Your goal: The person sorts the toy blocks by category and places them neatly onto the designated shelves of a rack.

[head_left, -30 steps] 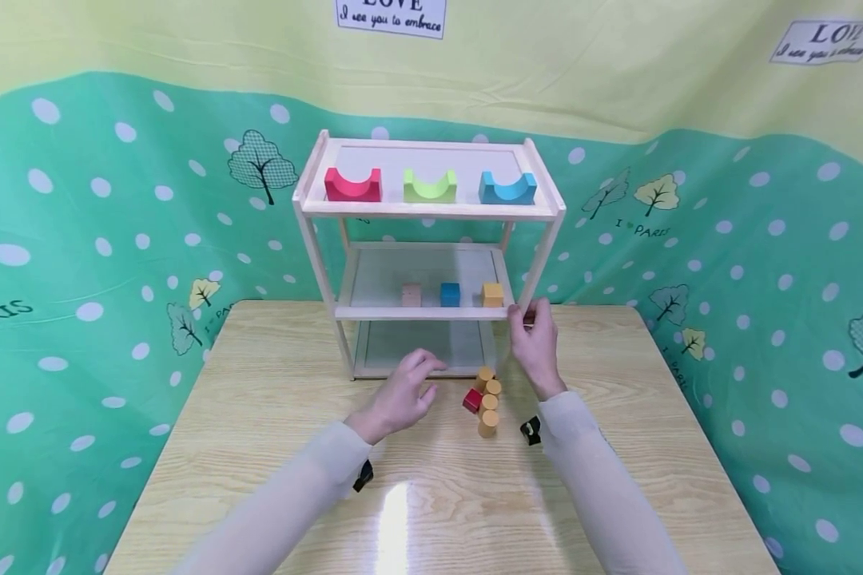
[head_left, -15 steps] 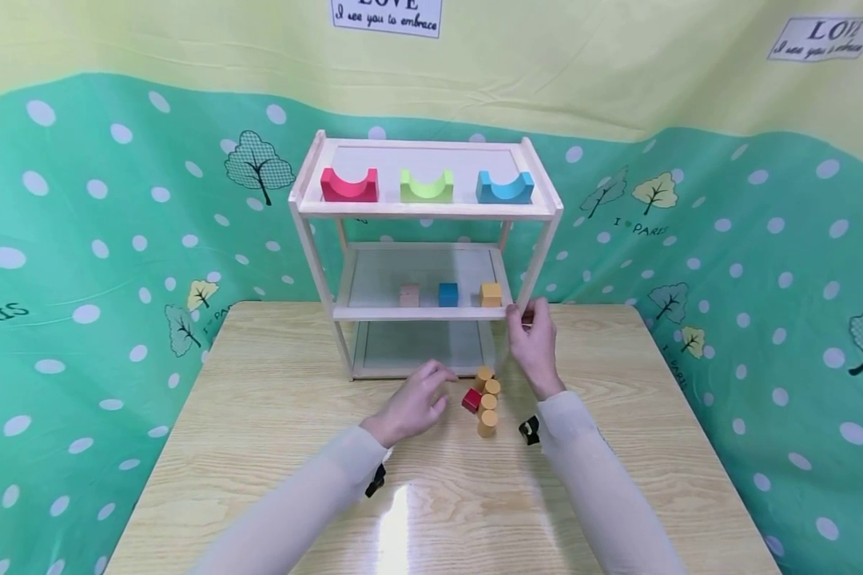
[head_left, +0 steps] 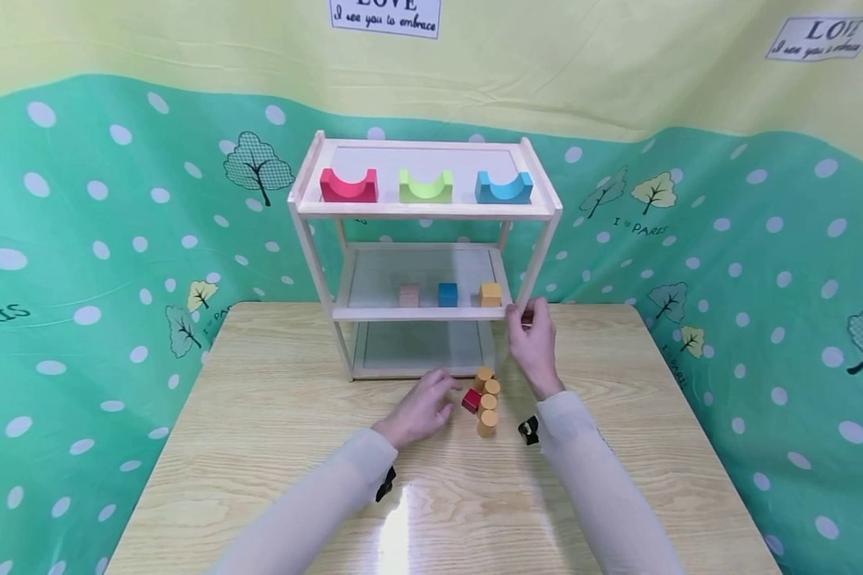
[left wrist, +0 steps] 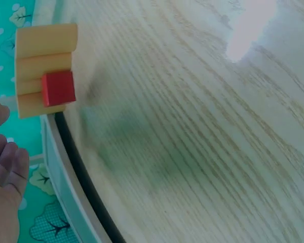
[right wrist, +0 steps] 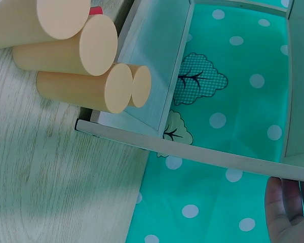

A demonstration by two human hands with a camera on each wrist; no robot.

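In the head view, my left hand (head_left: 420, 411) hovers at the table just left of a red cube (head_left: 471, 401). Its thumb and fingers are apart with nothing between them, as the left wrist view of the hand (left wrist: 5, 182) also shows. The red cube (left wrist: 60, 88) lies against a row of several upright wooden cylinders (head_left: 487, 423). My right hand (head_left: 534, 347) holds the front right post of a white wooden shelf rack (head_left: 424, 209), at middle-shelf height. In the right wrist view, the right hand's fingers (right wrist: 276, 207) meet the post; part of the hand is out of frame.
Red (head_left: 348, 188), green (head_left: 426, 189) and blue (head_left: 503, 191) arch blocks line the top shelf. The middle shelf carries a pale pink cube (head_left: 409, 296), a blue cube (head_left: 447, 295) and a yellow cube (head_left: 490, 295). A patterned cloth (head_left: 151, 239) hangs behind the table (head_left: 273, 399).
My left hand has moved right and slightly nearer the body, coming close to the red cube. The right hand has kept its hold on the rack; the blocks have not moved.
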